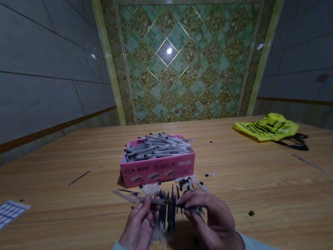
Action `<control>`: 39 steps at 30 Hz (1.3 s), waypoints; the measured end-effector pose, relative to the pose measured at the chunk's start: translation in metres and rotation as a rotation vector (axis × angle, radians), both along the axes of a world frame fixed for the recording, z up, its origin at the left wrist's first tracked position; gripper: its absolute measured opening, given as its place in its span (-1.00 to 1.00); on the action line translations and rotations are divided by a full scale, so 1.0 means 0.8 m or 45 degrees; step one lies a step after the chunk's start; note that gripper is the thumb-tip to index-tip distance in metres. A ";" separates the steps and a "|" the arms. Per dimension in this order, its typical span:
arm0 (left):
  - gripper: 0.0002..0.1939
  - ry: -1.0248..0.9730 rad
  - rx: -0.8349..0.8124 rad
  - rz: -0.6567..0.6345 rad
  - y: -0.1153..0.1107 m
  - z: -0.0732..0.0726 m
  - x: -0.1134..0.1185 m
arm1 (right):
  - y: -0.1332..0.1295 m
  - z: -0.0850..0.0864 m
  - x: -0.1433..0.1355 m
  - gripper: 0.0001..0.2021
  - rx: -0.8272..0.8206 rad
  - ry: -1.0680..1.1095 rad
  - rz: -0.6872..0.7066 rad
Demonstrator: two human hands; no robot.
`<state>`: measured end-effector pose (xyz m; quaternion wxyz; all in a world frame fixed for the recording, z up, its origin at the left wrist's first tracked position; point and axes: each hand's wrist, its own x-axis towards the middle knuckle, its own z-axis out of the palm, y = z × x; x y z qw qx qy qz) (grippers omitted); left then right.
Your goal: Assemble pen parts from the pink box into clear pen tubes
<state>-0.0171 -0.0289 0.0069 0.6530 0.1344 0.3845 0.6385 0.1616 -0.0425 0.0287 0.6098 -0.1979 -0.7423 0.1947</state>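
Note:
My left hand [140, 226] is closed around a translucent pen barrel [154, 200], held level above the table. My right hand [213, 216] pinches a thin dark pen refill [173, 204] at the barrel's right end. How far the refill sits inside the barrel I cannot tell. Beneath both hands lies a bundle of dark pen refills [170, 217], partly hidden and blurred. Small black plugs [183, 185] and clear caps [151, 188] are scattered just beyond. Behind them stands a pink box [160, 172], heaped with grey-white pens [159, 146].
A yellow bag [270, 127] with black straps lies at the back right. One pen [309, 163] rests below it, and a lone refill [78, 178] lies left of the box. A printed card [8, 215] is at the left edge. One black piece [251, 213] sits right of my hand.

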 end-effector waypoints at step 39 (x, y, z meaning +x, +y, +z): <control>-0.85 0.029 -0.021 0.144 0.006 -0.002 0.000 | 0.062 -0.031 0.017 -0.88 -0.759 -0.405 -0.332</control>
